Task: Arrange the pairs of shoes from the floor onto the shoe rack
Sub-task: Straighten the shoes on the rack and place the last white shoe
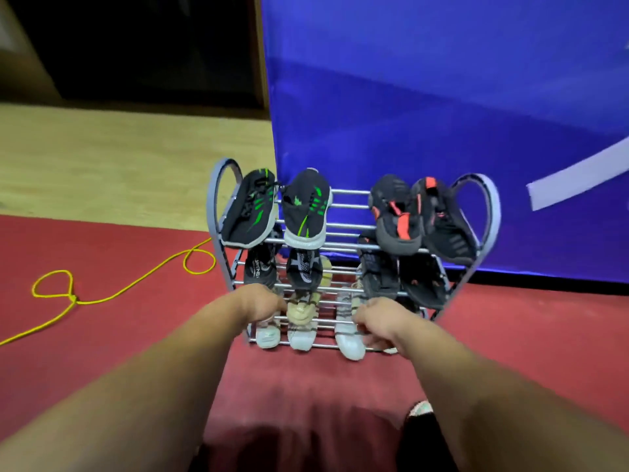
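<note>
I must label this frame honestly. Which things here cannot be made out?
Head view:
- left hand: fingers hidden behind its own back; grip unclear.
- right hand: blurred; contact with the white shoe uncertain.
- black shoes beneath the red-black pair: dark, partly covered by it.
- pale object near the bottom edge: half hidden by a dark shape.

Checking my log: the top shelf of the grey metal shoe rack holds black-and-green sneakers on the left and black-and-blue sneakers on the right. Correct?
Not quite. In the head view the right pair is black sneakers with red accents, not blue. The black-and-green sneakers do sit on the left of the top shelf of the grey metal shoe rack.
</note>
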